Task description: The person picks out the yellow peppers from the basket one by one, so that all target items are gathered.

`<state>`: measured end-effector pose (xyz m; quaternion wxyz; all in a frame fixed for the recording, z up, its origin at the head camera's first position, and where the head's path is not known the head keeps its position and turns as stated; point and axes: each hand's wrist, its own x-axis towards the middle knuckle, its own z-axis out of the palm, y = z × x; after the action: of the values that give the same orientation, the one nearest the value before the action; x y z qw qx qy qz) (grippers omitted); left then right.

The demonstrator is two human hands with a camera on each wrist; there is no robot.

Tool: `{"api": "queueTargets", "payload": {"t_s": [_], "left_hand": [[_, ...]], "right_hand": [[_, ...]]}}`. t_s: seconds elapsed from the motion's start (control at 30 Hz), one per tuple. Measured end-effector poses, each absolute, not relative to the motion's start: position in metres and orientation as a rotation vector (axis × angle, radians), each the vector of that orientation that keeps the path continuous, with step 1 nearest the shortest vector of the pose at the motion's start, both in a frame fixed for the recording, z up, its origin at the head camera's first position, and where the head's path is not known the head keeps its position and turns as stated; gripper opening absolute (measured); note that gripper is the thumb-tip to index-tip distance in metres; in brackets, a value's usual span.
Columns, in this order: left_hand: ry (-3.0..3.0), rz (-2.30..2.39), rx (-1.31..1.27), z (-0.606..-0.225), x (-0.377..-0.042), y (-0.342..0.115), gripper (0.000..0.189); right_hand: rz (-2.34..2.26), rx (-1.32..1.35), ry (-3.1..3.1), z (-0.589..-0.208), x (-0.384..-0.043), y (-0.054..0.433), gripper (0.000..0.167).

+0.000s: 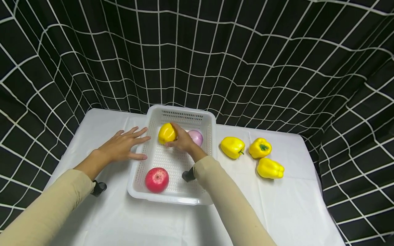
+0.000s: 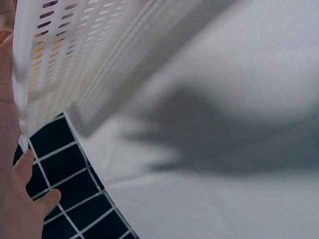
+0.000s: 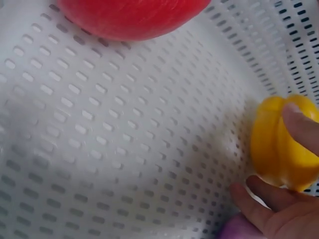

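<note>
In the head view my right hand (image 1: 183,140) reaches into a white perforated basket (image 1: 166,199) and grips a yellow bell pepper (image 1: 166,133) near the far left corner. The right wrist view shows the thumb laid on the side of this pepper (image 3: 279,142). A purple onion (image 1: 197,137) sits just right of that hand, partly hidden by it. My left hand (image 1: 123,146) has its fingers spread, with fingertips right at the basket's left rim. A red round fruit (image 1: 157,180), resembling a pomegranate, rests in the near left corner.
Right of the basket, three more yellow bell peppers lie on the white cloth: one pepper (image 1: 232,147) near the basket, another pepper (image 1: 260,148) farther right, and a third pepper (image 1: 270,168) nearer me. A black curtain (image 1: 197,58) with white grid lines surrounds the table (image 1: 295,205).
</note>
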<state>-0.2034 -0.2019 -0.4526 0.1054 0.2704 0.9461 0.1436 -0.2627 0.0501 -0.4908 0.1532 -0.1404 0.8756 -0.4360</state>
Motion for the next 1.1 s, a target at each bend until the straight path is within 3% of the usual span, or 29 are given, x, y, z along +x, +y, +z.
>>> {"api": "queueTargets", "payload": {"t_s": [0.5,1.1], "left_hand": [[2.8,0.401,0.8,-0.453,-0.204,-0.201,0.081],[2.804,0.397,0.783,-0.451,-0.201,-0.199,0.078]], "right_hand": [[-1.198,-0.354,2.573,-0.496,-0.264,0.047,0.088],[-1.299,-0.484,2.493,-0.483,-0.26,0.063,0.086]]}}
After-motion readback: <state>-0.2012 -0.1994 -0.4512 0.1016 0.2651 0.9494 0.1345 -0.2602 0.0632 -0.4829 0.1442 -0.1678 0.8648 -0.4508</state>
